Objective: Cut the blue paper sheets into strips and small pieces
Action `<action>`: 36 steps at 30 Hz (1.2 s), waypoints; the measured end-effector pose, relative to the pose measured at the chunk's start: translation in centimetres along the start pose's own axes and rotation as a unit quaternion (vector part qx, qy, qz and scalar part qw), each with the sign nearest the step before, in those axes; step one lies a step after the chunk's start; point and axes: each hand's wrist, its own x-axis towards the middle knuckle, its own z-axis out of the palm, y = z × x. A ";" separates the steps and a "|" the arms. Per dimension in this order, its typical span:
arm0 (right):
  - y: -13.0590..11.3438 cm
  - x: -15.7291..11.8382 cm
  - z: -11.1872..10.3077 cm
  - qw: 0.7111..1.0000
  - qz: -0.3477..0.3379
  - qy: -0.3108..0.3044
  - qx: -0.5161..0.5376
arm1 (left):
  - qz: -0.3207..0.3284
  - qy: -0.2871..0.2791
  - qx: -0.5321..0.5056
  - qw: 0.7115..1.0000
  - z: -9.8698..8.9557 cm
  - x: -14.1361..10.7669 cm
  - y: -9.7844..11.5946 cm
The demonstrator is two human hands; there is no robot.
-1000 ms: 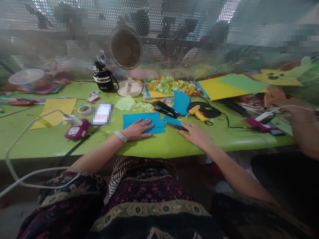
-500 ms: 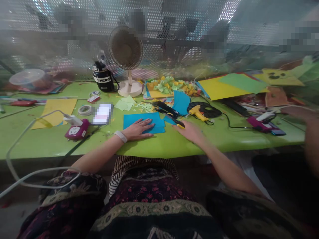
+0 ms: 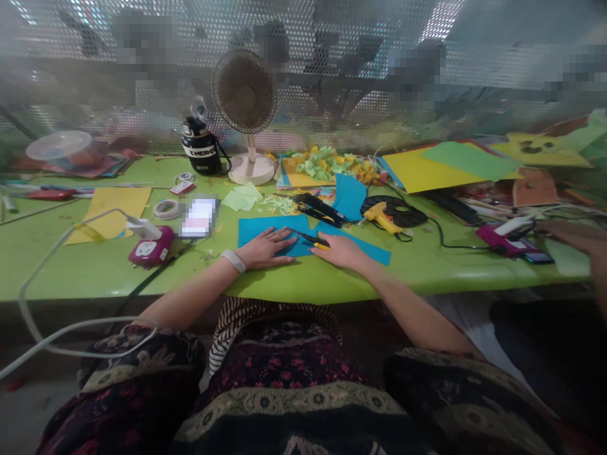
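"What's the left hand (image 3: 263,248) doing?"

"It's lying flat on blue paper (image 3: 256,232), pressing down with its fingers spread slightly apart (a white band (image 3: 232,260) is circling the wrist)."

"And the right hand (image 3: 339,249)?"

"It's resting on the same paper with its fingers together, over the yellow end of a cutter (image 3: 315,241). I can't tell whether they're clamped on it."

"Where's the paper sitting?"

"It's lying near the front edge of the green table (image 3: 47,265), under both hands. The cutter's dark tip is pointing toward the left fingertips (image 3: 293,232), just beside them."

"What's around it?"

"A second blue sheet (image 3: 349,196) is standing out just behind, next to a glue gun (image 3: 377,218). Tape (image 3: 165,208) and a pink socket (image 3: 150,248) are sitting off to the left, and a co-worker's hand (image 3: 566,232) is hovering at the far right."
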 end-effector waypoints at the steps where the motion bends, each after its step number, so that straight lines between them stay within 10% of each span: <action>1: 0.1 0.1 0.0 1.000 -0.004 0.002 0.000 | 0.001 0.002 -0.002 1.000 0.0 0.0 0.0; 36: 0.8 0.1 0.2 0.994 -0.081 0.037 0.058 | 0.066 0.011 -0.046 0.997 -1.1 3.4 0.0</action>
